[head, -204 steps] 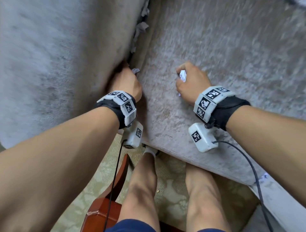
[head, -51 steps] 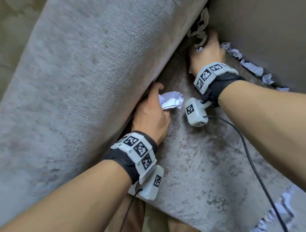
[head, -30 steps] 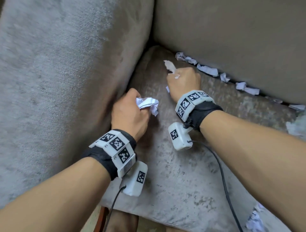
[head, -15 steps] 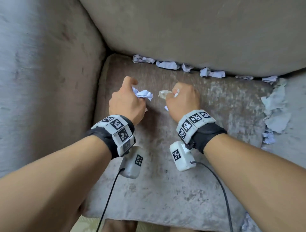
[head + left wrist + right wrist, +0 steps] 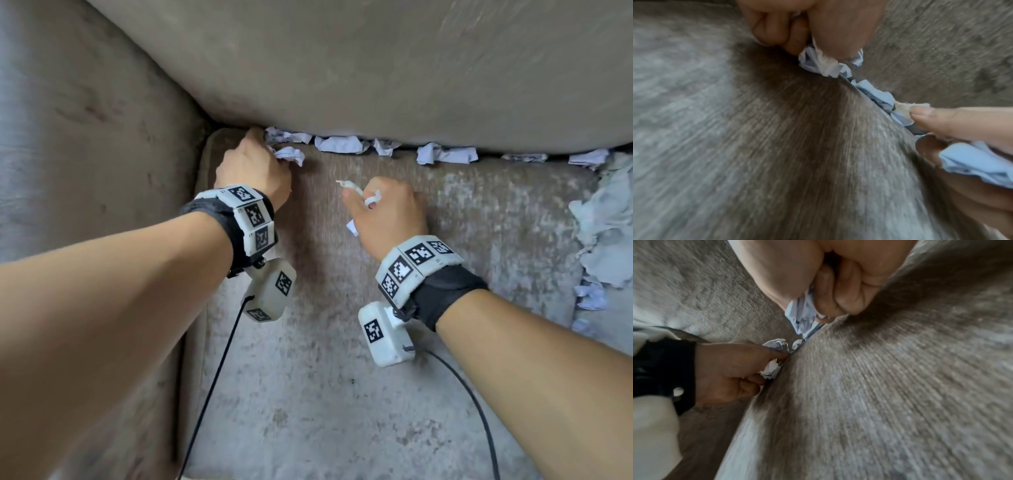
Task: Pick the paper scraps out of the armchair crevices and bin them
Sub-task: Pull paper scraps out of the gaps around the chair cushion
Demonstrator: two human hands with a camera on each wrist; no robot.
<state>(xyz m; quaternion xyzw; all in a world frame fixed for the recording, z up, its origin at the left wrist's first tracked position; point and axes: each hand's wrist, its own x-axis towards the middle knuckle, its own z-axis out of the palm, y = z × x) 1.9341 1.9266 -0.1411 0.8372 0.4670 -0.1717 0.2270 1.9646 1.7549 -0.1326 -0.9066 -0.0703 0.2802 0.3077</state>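
Observation:
Crumpled white paper scraps (image 5: 342, 144) line the crevice between the armchair's seat cushion (image 5: 342, 377) and its backrest (image 5: 376, 68). My left hand (image 5: 255, 168) is at the left end of that crevice, with a scrap wad (image 5: 291, 156) gripped in its curled fingers. In the left wrist view this wad (image 5: 824, 65) touches the crevice scraps (image 5: 879, 97). My right hand (image 5: 387, 209) hovers over the seat a little short of the crevice, fisted round more scraps (image 5: 371, 198). The right wrist view shows that wad (image 5: 803, 316) under its curled fingers.
More torn paper (image 5: 603, 226) is piled along the crevice by the right armrest. The left armrest (image 5: 85, 137) rises beside my left forearm. Cables from both wrist cameras trail over the front of the seat. No bin is in view.
My left hand has moved forward and left to the back crevice's corner, still holding its wad. The right hand has shifted slightly right and keeps its scraps.

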